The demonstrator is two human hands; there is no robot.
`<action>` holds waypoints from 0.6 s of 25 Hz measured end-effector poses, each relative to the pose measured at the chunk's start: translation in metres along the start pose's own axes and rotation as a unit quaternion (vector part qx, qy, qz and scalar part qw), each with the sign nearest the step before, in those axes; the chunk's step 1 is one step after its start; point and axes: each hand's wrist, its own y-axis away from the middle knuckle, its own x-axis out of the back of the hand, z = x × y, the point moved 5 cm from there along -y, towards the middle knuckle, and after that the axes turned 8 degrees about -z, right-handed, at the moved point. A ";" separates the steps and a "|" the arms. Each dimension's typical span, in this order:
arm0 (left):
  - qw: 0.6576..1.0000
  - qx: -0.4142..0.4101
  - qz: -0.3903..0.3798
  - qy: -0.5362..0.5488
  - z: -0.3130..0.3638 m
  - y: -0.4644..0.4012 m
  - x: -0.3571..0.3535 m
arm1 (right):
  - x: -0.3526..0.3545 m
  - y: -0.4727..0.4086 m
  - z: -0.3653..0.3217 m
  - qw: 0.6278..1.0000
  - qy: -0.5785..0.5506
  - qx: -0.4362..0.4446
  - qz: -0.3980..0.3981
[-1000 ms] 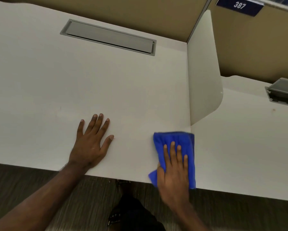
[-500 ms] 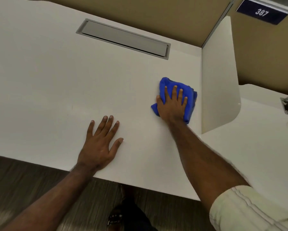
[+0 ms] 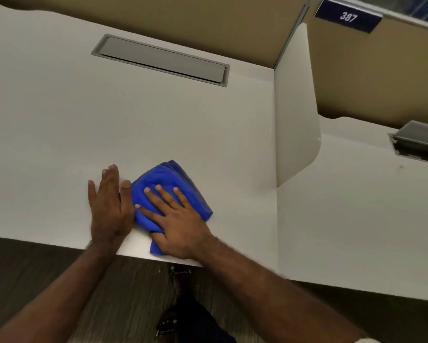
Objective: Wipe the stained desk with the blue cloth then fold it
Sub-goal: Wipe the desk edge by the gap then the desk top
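The blue cloth (image 3: 169,184) is lying bunched in loose folds on the white desk (image 3: 59,125), near the front edge, with one lower corner reaching almost to that edge; the right hand (image 3: 180,224) is pressing down on it palm-first, its fingers (image 3: 167,198) spread flat and fanned across the fabric rather than curled round it, so it is pinning the cloth and not gripping it; the thumb is tucking under toward the cloth's near side, though whether it is catching any fabric cannot be told. The left hand (image 3: 110,207) is lying flat on the bare desk just beside the cloth's left edge, fingers straight and held close together, holding nothing; its thumb side is touching or nearly touching the blue fabric. Both forearms are reaching in from the bottom of the view over a dark carpeted floor (image 3: 59,280). Farther back on the desk a long grey cable-tray cover (image 3: 160,59) is sitting flush in the surface, well apart from the hands; a white divider panel (image 3: 294,107) is standing upright at the desk's right side, and beyond it a neighbouring desk (image 3: 356,206) is showing a small reddish mark (image 3: 401,167); a dark blue plate reading 387 (image 3: 348,17) is fixed at the top of the tan partition (image 3: 369,78).
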 end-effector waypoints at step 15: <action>0.989 -0.070 -0.130 0.021 0.095 0.091 -0.018 | -0.016 0.171 0.031 0.929 -0.142 -0.340 0.028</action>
